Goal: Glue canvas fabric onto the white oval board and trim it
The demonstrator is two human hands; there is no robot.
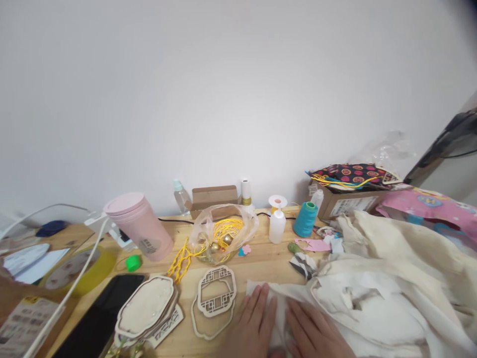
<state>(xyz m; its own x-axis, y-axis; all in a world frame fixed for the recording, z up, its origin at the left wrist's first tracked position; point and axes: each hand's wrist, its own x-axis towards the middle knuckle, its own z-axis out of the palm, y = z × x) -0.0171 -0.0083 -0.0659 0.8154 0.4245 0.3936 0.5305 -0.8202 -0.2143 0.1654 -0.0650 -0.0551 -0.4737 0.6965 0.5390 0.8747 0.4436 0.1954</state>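
Observation:
My left hand (253, 323) lies flat with fingers stretched out on the edge of a cream cloth (376, 288) at the bottom centre. Beside it, my right hand (315, 330) also rests flat on the same cloth, fingers apart. Neither hand holds anything. Just left of my left hand lie two stacked wooden lattice frames (216, 293). Further left sits a stack of cream padded frame shapes (147, 308).
On the wooden table (261, 261) stand a tilted pink cup (139, 226), a plastic bag with yellow cord and bells (221, 233), a white squeeze bottle (278, 223), a teal thread cone (305, 219), a cardboard box (346, 201), a black phone (99, 315) and a green cap (133, 262).

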